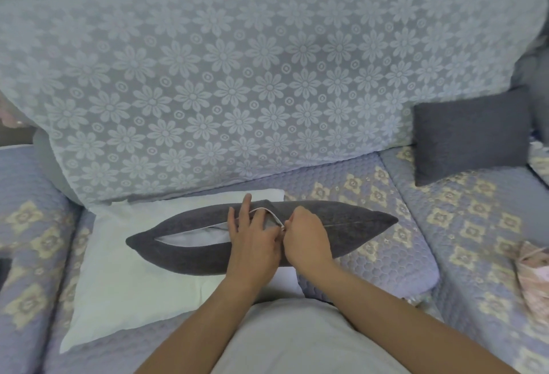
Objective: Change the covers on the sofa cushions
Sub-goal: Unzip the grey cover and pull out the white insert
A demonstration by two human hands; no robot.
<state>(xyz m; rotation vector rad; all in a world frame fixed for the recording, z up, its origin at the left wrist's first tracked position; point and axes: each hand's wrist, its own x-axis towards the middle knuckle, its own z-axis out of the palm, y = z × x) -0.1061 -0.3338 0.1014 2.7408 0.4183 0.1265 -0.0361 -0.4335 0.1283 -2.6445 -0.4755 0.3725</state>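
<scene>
A dark grey cushion [190, 250] stands on its edge on the sofa seat, zipper side up. Its zipper is shut on the right half and gapes on the left, where the white insert [190, 238] shows. My left hand [252, 240] presses on the cover at the middle of the opening, fingers spread over the seam. My right hand [306, 238] pinches the zipper pull [283, 227] right beside the left hand. Under the cushion lies a bare white pillow [124, 281].
A second dark grey cushion [472, 132] leans against the backrest at the right. The backrest [237, 91] wears a flowered lace throw. The quilted seat [371, 216] spreads right. A pink cloth [534, 278] lies at the far right edge.
</scene>
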